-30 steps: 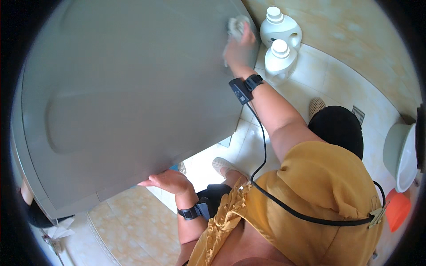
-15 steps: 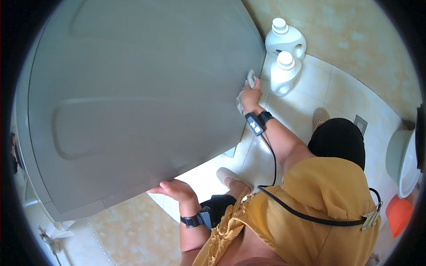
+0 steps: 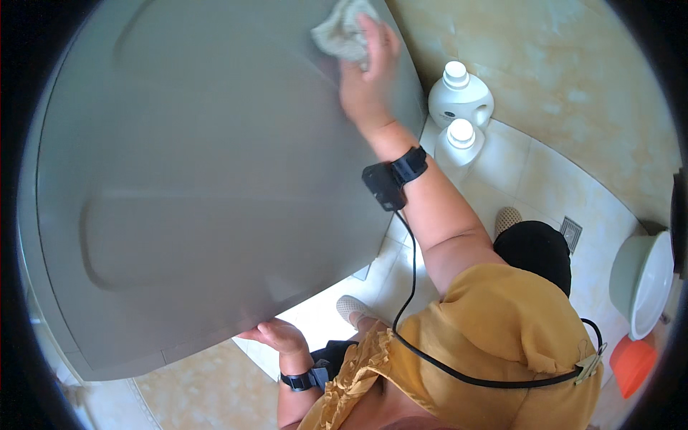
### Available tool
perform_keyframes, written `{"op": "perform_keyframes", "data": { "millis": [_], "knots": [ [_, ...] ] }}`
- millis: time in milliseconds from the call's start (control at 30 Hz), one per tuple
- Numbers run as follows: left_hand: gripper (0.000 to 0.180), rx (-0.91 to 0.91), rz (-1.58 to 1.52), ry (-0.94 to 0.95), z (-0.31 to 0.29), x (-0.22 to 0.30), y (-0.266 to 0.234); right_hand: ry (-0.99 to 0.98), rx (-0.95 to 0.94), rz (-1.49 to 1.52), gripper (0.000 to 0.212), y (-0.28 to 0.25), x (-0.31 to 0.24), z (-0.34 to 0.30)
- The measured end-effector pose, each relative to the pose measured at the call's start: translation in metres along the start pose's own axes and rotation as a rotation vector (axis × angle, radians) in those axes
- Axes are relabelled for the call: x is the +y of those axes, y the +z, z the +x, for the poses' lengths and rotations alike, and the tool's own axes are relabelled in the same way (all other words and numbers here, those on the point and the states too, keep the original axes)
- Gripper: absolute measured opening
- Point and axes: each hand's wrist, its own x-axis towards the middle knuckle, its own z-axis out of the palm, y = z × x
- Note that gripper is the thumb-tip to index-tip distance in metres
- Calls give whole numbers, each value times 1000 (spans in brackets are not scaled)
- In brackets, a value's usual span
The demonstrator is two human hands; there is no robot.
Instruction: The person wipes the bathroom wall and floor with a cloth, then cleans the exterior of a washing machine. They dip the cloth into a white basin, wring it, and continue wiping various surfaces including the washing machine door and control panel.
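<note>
A large grey appliance panel (image 3: 215, 172) with shallow raised lines, like the side of a washing machine, fills the left and middle of the view. My right hand (image 3: 369, 82) is up at its far right part, closed on a crumpled off-white cloth (image 3: 345, 30) that lies against the panel; the fingers are a little blurred. At the near edge of the panel is my left hand (image 3: 279, 337), touching it with the palm turned up. Its thumb and some finger length show stretched out, while the fingertips are hidden at the edge.
Two white jugs with white caps, one farther (image 3: 462, 100) and one nearer (image 3: 459, 143), stand on the tiled floor by the wall, right of the panel. Farther right are a floor drain (image 3: 570, 233), a pale basin (image 3: 648, 287) and an orange object (image 3: 632, 367). A cable (image 3: 413, 279) hangs from my right wrist.
My right hand has moved with the cloth from the panel's right edge up and left onto its far part. My left hand remains at the near edge; the whole view has shifted slightly.
</note>
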Motion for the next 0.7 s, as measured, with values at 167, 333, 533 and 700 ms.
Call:
{"op": "perform_keyframes", "data": {
  "millis": [167,333,533,700],
  "knots": [
    [70,-31,-2,-59,-4,-16,-15,435,-4,-142,60,-28,93,-42],
    [70,-45,-20,15,-6,-24,-17,537,-56,-280,55,-48,143,-89],
    [67,-81,-67,-6,-2,-22,-14,643,-96,-351,56,-69,174,-128],
    [67,-22,-32,-83,-2,-20,-12,851,-119,-400,53,-86,196,-176]
  ]
}}
